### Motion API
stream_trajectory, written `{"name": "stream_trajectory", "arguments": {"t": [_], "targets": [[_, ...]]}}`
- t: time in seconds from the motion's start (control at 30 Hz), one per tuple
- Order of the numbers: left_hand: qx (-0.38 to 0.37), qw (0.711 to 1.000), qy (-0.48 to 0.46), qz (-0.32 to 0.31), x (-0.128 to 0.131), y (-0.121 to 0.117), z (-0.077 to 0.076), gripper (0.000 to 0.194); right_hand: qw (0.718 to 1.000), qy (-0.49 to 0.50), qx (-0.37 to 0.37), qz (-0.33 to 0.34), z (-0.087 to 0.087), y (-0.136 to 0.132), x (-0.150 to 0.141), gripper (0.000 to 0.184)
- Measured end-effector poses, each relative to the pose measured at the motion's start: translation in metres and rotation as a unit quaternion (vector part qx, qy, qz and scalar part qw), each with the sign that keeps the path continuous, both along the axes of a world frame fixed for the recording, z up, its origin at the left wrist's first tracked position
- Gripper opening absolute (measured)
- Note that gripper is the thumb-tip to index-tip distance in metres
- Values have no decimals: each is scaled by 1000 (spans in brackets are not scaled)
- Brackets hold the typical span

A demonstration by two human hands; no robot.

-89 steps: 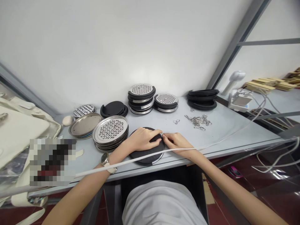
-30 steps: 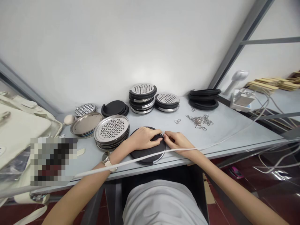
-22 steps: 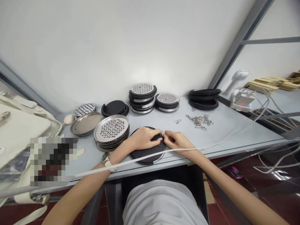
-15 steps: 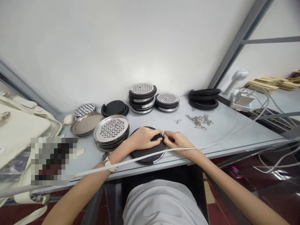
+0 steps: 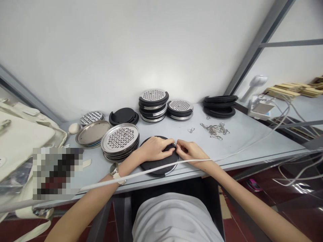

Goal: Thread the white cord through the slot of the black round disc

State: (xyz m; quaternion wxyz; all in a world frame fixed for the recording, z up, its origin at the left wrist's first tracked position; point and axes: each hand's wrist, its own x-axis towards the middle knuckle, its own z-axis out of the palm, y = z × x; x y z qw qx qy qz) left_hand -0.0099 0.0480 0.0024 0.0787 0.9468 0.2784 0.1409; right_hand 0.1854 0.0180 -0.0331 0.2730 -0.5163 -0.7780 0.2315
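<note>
A round black disc with a metal rim (image 5: 158, 166) lies at the table's front edge. My left hand (image 5: 153, 149) lies on top of the disc with curled fingers, pressing it down. My right hand (image 5: 191, 152) is at the disc's right edge, its fingertips pinched on a small metal clip (image 5: 174, 145) where both hands meet. A loose pile of similar metal clips (image 5: 214, 129) lies further back on the right.
Stacked perforated metal plates (image 5: 120, 140), plain metal trays (image 5: 92, 132), black discs (image 5: 123, 116), assembled stacks (image 5: 152, 104) and black rings (image 5: 220, 105) line the grey table (image 5: 252, 141). A white cable (image 5: 227, 156) crosses my arms. Cream bags (image 5: 17, 141) sit left.
</note>
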Motion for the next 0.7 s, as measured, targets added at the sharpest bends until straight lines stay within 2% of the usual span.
{"name": "stream_trajectory", "arguments": {"t": [0.47, 0.7], "targets": [[33, 998, 43, 15, 1, 0, -1, 15, 1000, -7, 4, 7, 1, 0, 0, 20], [41, 998, 53, -4, 1, 0, 0, 13, 1000, 6, 17, 0, 1, -2, -1, 22]]}}
